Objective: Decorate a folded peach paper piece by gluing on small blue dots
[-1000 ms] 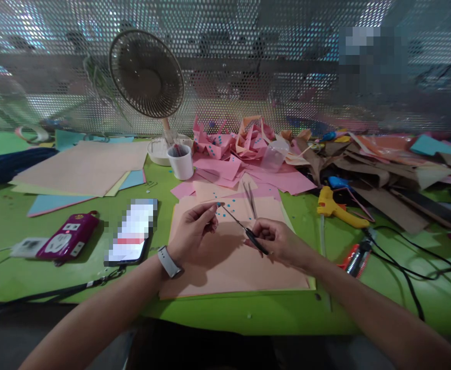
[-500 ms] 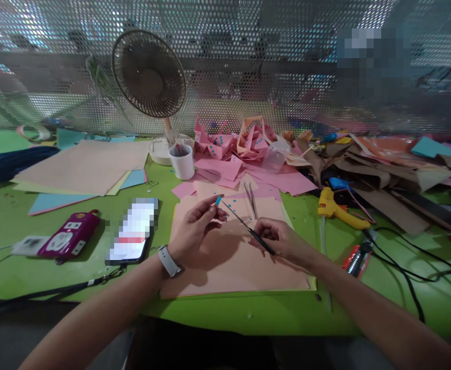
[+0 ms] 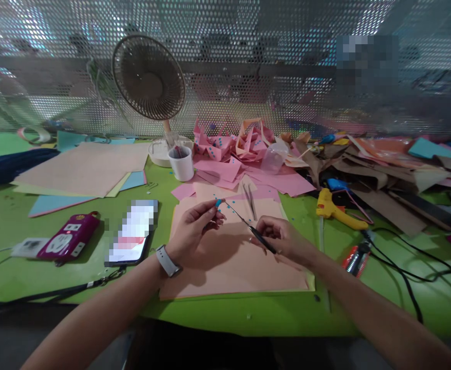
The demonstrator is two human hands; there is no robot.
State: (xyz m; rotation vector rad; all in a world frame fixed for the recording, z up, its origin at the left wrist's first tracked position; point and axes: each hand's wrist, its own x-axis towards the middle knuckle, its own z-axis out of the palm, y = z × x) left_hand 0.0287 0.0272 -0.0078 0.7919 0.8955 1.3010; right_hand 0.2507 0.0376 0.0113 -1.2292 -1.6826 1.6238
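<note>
Between thumb and forefinger, my left hand (image 3: 199,221) pinches a small blue piece (image 3: 218,202) over a stack of peach paper (image 3: 241,272). The black handle of a thin metal-tipped tool (image 3: 262,240) is gripped in my right hand (image 3: 281,236). That tool's tip meets or nearly meets the blue piece. Small blue dots (image 3: 228,207) lie on the paper just beyond my left hand. Metal tweezers (image 3: 249,200) rest behind my right hand.
A fan (image 3: 150,85), a white cup (image 3: 182,163) and folded pink paper (image 3: 213,146) stand behind. Left are a phone (image 3: 133,231) and a purple power socket (image 3: 69,236). To the right lie a yellow glue gun (image 3: 335,210), a cutter (image 3: 356,257) and black cables (image 3: 402,272).
The tool's tip has moved slightly left to the blue piece, and the fingers of my left hand have curled a little. Both hands keep their hold.
</note>
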